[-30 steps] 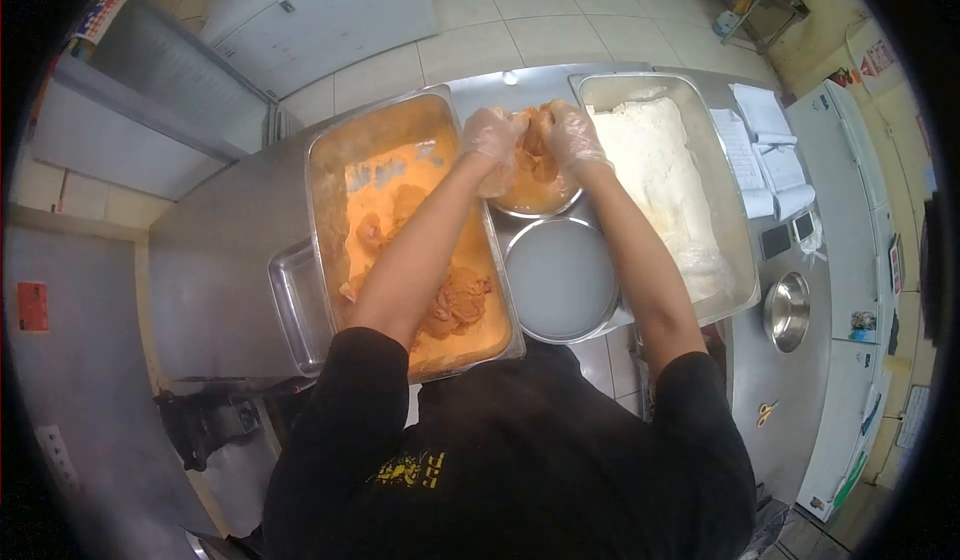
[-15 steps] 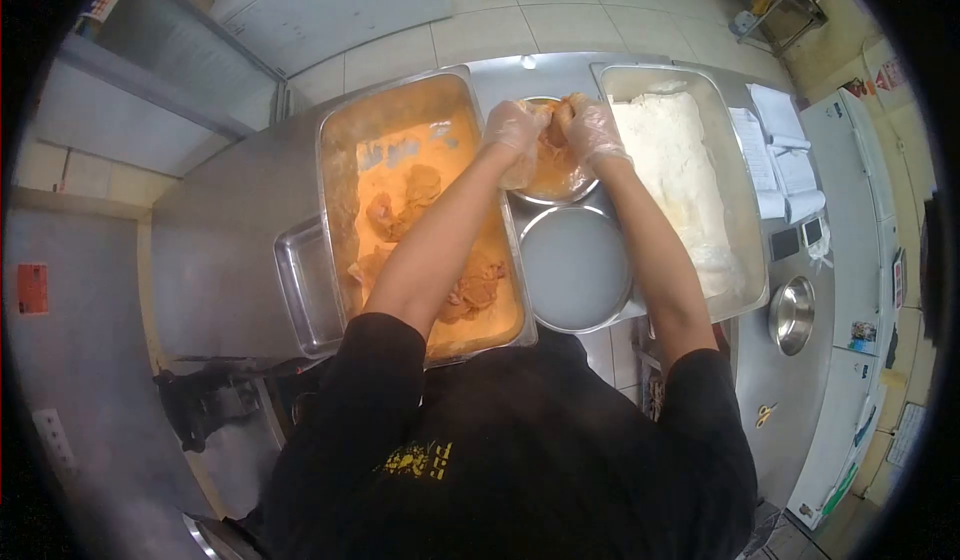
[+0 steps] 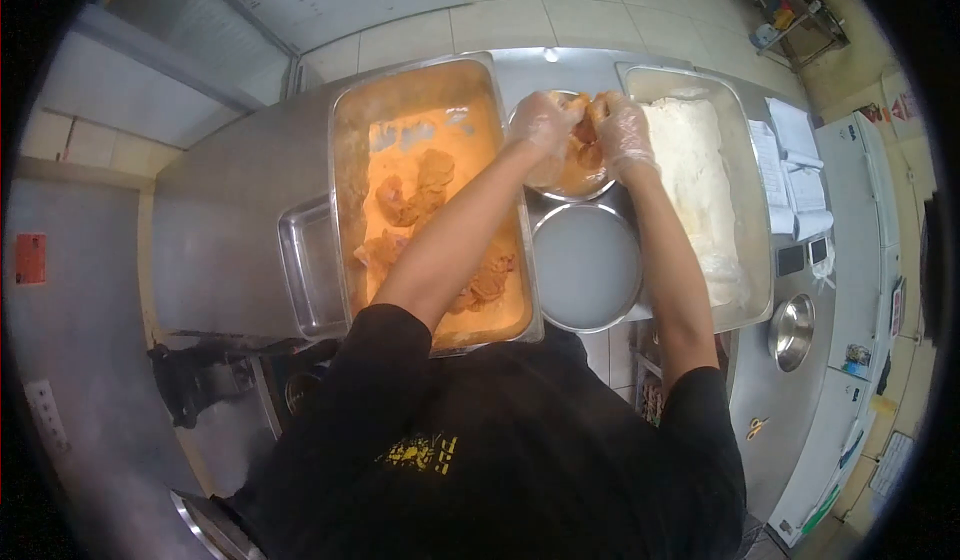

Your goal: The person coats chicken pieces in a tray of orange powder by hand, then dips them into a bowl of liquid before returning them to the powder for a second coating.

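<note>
My left hand (image 3: 543,126) and my right hand (image 3: 622,132), both in clear plastic gloves, are closed on a piece of orange-marinated chicken (image 3: 586,132). They hold it between them over a round metal bowl (image 3: 582,197) with orange liquid inside. More of the meat may lie in that bowl; the hands partly cover it. Left of them stands a deep metal tray (image 3: 352,110) coated in orange marinade, where several coated chicken pieces (image 3: 432,177) lie. My left forearm hides part of this tray. To the right, a second deep tray (image 3: 752,210) contains white flour (image 3: 688,160).
Nearer my body is a round container of cloudy liquid (image 3: 585,265). A smaller metal pan (image 3: 300,270) sits by the orange tray's left side. Papers (image 3: 797,175), phones (image 3: 792,259), an upturned-rim metal bowl (image 3: 792,332) and yellow scissors (image 3: 757,427) lie on the right counter.
The camera view has shifted, so the counter appears slightly farther right. Both hands remain over the small bowl with the chicken, a little farther apart at the fingertips.
</note>
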A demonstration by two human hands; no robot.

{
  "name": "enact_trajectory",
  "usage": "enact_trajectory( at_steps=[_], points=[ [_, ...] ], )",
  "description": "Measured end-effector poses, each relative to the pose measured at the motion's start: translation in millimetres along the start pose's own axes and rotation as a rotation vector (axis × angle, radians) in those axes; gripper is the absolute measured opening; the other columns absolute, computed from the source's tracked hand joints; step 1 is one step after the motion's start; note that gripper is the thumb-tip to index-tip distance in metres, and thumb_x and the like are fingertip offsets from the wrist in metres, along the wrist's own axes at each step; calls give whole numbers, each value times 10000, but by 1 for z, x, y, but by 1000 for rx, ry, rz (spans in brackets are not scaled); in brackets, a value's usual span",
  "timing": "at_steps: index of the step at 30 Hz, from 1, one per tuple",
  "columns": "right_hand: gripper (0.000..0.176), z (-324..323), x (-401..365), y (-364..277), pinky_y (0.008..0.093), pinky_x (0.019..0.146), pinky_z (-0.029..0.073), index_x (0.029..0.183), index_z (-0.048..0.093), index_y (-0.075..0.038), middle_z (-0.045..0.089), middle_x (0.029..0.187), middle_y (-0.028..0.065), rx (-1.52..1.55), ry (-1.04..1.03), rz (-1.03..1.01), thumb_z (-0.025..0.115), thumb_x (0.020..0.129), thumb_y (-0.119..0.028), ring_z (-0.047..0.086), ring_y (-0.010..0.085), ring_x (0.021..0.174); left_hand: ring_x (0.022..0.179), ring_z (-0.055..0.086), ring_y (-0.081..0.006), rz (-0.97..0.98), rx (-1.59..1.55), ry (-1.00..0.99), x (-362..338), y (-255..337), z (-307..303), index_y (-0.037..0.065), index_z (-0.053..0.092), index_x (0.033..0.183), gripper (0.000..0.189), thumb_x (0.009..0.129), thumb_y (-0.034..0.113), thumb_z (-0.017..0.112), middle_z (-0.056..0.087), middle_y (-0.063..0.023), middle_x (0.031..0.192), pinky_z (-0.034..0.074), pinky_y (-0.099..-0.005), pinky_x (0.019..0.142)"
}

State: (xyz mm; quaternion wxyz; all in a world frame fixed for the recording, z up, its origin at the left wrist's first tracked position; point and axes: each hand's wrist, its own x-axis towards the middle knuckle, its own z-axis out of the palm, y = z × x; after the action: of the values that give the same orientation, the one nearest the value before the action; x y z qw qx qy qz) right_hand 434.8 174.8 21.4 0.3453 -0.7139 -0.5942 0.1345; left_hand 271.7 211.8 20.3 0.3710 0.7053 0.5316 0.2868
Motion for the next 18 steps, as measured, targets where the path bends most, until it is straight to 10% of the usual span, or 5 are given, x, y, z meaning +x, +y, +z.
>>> enact_trajectory(
  at_steps=[12,18],
  points=[
    [303,-7,-2,-16,489,876,580,1103,751,-14,736,1021,287,62,26,1,645,1003,-279,725,442,995,804,724,-277,-134,-109,-92,5,2,-7,1,773,954,407,916,406,757,765,-158,881,557,-419,762],
    [226,-97,-37,-150,416,720,580,1024,711,4,736,852,215,148,-164,-73,586,1059,-182,755,316,803,685,647,-223,8,-39,-106,-58,76,-152,25,764,904,399,880,422,734,712,-103,762,532,-390,715]
  ],
)
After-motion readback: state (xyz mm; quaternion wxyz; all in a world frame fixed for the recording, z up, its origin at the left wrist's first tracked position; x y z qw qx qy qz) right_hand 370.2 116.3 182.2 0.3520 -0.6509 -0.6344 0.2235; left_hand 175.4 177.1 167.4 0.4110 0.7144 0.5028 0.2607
